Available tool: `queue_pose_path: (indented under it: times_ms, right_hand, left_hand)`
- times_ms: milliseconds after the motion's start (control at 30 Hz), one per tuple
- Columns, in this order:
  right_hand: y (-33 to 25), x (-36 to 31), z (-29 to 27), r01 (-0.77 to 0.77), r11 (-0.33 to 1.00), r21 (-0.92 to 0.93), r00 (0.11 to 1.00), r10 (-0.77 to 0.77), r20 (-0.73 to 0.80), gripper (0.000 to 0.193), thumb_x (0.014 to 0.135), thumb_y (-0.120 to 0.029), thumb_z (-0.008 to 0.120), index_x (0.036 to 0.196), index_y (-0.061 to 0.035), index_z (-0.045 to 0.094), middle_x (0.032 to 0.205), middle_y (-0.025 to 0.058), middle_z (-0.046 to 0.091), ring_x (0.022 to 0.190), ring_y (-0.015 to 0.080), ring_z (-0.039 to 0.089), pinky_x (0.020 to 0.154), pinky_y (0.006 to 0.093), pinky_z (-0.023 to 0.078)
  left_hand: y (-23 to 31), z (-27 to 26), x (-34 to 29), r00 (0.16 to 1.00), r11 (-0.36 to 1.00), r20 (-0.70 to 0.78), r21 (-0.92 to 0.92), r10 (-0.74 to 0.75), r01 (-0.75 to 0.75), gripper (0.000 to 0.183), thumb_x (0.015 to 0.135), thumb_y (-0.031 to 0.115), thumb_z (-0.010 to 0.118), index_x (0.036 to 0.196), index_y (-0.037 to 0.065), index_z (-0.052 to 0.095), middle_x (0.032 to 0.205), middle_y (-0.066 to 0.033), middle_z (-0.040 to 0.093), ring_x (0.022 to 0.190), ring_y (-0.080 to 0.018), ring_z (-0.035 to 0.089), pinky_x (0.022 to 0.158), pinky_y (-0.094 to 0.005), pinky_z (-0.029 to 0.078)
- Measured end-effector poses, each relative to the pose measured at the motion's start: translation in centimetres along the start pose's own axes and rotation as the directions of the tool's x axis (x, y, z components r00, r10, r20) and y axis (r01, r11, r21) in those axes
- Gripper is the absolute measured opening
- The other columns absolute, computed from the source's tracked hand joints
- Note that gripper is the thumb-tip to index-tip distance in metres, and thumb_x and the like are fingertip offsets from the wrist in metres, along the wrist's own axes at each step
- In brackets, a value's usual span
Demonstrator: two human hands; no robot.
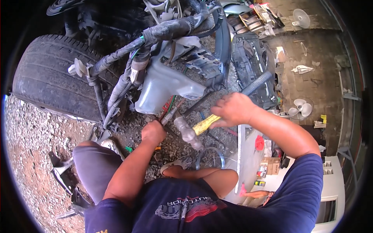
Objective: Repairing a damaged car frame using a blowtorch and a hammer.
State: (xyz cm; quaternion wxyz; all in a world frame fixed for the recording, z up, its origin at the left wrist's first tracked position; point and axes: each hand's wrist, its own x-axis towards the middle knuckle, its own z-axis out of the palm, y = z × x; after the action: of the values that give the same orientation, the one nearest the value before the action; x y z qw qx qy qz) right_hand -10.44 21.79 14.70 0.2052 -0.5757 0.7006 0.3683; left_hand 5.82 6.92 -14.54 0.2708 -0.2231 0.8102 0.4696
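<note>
My right hand (235, 110) is wrapped round the yellow handle of a hammer (188, 133). Its thick, worn metal head tilts down just to the right of my left hand (153, 132). That left hand is closed on a slim metal rod-like tool (168, 117), which slants up and right from the fist; its exact kind is unclear. Right above both hands hangs a translucent whitish plastic tank (165, 86), with red and green wires below it. Thick taped wiring looms (123, 51) run across the stripped vehicle parts beside it.
A large tyre (62, 75) stands at the left. A black lamp-like housing (252, 66) and grey ribbed hose (257, 82) lie right of the tank. Gravel (42, 143) covers the ground, with broken plastic pieces (64, 174) at left. Fans (300, 108) and cardboard boxes (271, 165) stand farther right.
</note>
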Motion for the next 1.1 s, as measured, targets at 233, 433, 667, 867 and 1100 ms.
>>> queue_pose_path:
  times_ms: [233, 433, 667, 867, 1100]
  right_hand:
    - [7.7, 3.2, -1.1, -0.510, 0.842, -0.176, 0.839, 0.532, 0.112, 0.066, 0.099, -0.073, 0.056, 0.102, -0.0120, 0.081, 0.091, 0.0134, 0.080, 0.085, 0.0349, 0.079, 0.074, 0.0490, 0.063]
    - [2.8, 1.1, -1.4, -0.295, 0.942, -0.159, 0.946, 0.312, 0.088, 0.063, 0.098, -0.073, 0.058, 0.104, -0.0142, 0.077, 0.092, 0.0105, 0.078, 0.088, 0.0339, 0.078, 0.073, 0.0482, 0.062]
    - [6.5, 2.3, -1.8, -0.564, 0.807, -0.173, 0.773, 0.590, 0.232, 0.068, 0.096, -0.078, 0.057, 0.100, -0.0142, 0.082, 0.093, 0.0109, 0.080, 0.087, 0.0336, 0.079, 0.078, 0.0471, 0.063]
    - [6.0, 3.3, -0.4, -0.430, 0.890, -0.150, 0.870, 0.453, 0.195, 0.067, 0.096, -0.075, 0.060, 0.102, -0.0122, 0.082, 0.094, 0.0141, 0.080, 0.088, 0.0383, 0.078, 0.079, 0.0496, 0.064]
    - [2.7, 0.9, -0.2, -0.064, 0.998, 0.017, 0.997, 0.064, 0.031, 0.063, 0.093, -0.078, 0.061, 0.099, -0.0173, 0.077, 0.084, 0.0080, 0.077, 0.082, 0.0343, 0.077, 0.071, 0.0485, 0.062]
  left_hand:
    - [0.1, -0.1, -0.7, 0.999, 1.000, -0.040, 0.030, 0.000, 0.001, 0.034, 0.095, 0.019, 0.068, 0.121, -0.001, 0.079, 0.126, -0.0255, 0.076, 0.121, -0.0387, 0.074, 0.104, -0.0454, 0.059]
    - [0.0, -0.7, -0.2, 1.000, 1.000, 0.009, 0.001, -0.005, 0.005, 0.038, 0.092, 0.018, 0.066, 0.123, -0.002, 0.076, 0.128, -0.0288, 0.074, 0.121, -0.0426, 0.073, 0.104, -0.0488, 0.059]
    - [0.0, -0.2, -0.6, 1.000, 1.000, 0.003, 0.012, 0.023, -0.023, 0.037, 0.091, 0.018, 0.068, 0.121, -0.002, 0.076, 0.127, -0.0284, 0.074, 0.120, -0.0427, 0.073, 0.103, -0.0488, 0.059]
    - [0.3, -1.0, -0.5, 1.000, 1.000, 0.004, 0.016, 0.025, -0.025, 0.034, 0.094, 0.020, 0.069, 0.119, -0.001, 0.078, 0.129, -0.0248, 0.076, 0.121, -0.0375, 0.074, 0.104, -0.0455, 0.059]
    - [0.3, -0.1, 0.5, 1.000, 0.999, 0.005, 0.029, 0.017, -0.017, 0.040, 0.092, 0.022, 0.070, 0.121, -0.004, 0.076, 0.125, -0.0288, 0.075, 0.119, -0.0434, 0.073, 0.104, -0.0494, 0.059]
